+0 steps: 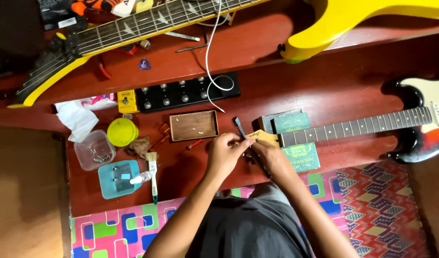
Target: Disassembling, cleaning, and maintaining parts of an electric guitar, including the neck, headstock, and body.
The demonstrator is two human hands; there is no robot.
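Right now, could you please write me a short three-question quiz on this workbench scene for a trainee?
1. True or false: both hands work at the guitar headstock.
2. What lies nearest the small brush? A) purple pick B) white dropper bottle C) wooden tray
3. What colour is the round lid beside the clear container?

Key: 1 true: left hand and right hand meet there. 2 B, the white dropper bottle. 3 yellow.

Left of the guitar headstock [260,137], bare red tabletop [191,165] lay open up to the paintbrush [153,174]. Behind the headstock, the wooden tray [193,125] and pedalboard [188,93] blocked passage; books [296,138] crowded its right.
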